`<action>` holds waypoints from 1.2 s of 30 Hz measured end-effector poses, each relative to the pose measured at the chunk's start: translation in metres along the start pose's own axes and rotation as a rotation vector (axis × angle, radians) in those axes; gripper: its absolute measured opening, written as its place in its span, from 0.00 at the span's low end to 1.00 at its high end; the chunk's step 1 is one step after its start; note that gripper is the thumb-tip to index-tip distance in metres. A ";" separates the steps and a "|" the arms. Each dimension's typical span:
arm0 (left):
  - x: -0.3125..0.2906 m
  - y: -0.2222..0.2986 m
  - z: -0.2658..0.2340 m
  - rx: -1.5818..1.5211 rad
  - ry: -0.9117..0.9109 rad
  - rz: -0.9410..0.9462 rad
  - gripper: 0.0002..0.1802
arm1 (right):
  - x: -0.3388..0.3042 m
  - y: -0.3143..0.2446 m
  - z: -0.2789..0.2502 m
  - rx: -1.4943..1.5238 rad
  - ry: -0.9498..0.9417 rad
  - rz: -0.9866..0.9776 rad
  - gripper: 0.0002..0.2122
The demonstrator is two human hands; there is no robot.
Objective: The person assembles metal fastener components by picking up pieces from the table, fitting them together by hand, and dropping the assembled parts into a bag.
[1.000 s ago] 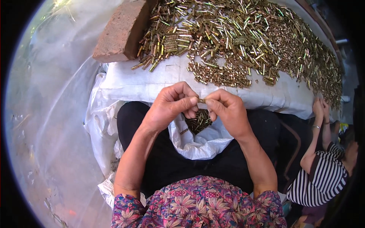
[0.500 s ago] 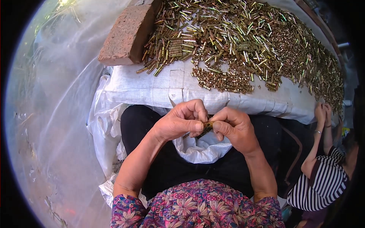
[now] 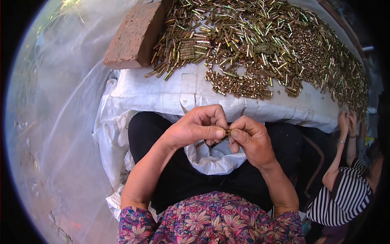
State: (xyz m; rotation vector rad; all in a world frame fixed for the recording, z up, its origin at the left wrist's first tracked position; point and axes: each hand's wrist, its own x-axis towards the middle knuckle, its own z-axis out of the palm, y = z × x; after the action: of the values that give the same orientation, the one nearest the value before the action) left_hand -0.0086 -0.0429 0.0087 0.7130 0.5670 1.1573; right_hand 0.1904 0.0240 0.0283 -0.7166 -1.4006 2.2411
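Observation:
Above my lap, my left hand (image 3: 198,127) and my right hand (image 3: 254,141) meet fingertip to fingertip. A small brass-coloured metal tube (image 3: 228,132) is pinched between both thumbs and forefingers. Most of it is hidden by the fingers, so I cannot tell if it is one part or two joined. Below the hands, a white woven bag (image 3: 215,164) gapes between my knees, with some metal pieces partly showing in its mouth. Past the hands, a large heap of loose brass-coloured tubes and short rings (image 3: 260,44) is spread over a white-covered work surface (image 3: 150,87).
A reddish brick (image 3: 134,38) stands at the heap's left edge. Translucent plastic sheeting (image 3: 61,122) hangs along the left. On the right, another person in a striped top (image 3: 345,195) works with both hands at the heap's near edge.
My fingertips have shifted slightly right and closed in, so less of the metal tube shows between them. The other person's hands have moved a little.

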 end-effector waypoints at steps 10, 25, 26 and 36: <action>0.002 -0.014 -0.001 -0.047 0.039 0.049 0.09 | -0.006 0.005 0.009 -0.128 0.102 -0.102 0.07; 0.033 0.025 -0.048 1.579 0.709 0.271 0.09 | 0.028 -0.024 -0.019 -0.777 0.018 -0.163 0.09; 0.038 0.022 -0.052 1.657 0.747 0.245 0.10 | 0.039 -0.024 -0.022 -0.777 0.043 -0.194 0.08; 0.049 0.012 -0.049 1.699 0.786 0.216 0.07 | 0.164 -0.024 -0.023 -1.063 0.153 -0.452 0.06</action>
State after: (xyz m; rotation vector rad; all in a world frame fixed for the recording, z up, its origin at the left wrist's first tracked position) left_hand -0.0370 0.0167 -0.0164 1.7452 2.2867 0.9077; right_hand 0.0763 0.1448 0.0067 -0.7244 -2.3499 0.9734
